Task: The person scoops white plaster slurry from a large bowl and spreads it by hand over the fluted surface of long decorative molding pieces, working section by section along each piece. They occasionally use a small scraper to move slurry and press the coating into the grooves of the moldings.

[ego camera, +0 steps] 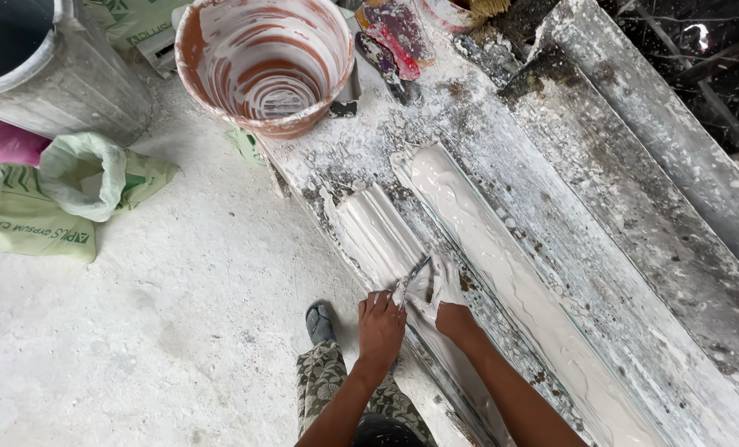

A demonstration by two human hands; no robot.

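A long white plaster moulding (377, 236) with ridged profile lies on a plaster-caked workbench (601, 207). Beside it, to the right, runs a longer strip of wet white plaster (502, 265). My right hand (440, 294), coated in plaster, grips a thin flat scraper blade (417, 269) pressed on the moulding's near part. My left hand (380, 327) rests next to it on the moulding's edge, fingers curled down against the plaster; whether it holds anything is unclear.
A plaster-smeared orange bucket (266, 62) stands at the bench's far end, with stained scrapers (390, 41) beside it. A grey bin (50, 70) and green-white plaster sacks (55, 194) sit on the dusty floor at left. My sandalled foot (320, 323) stands by the bench.
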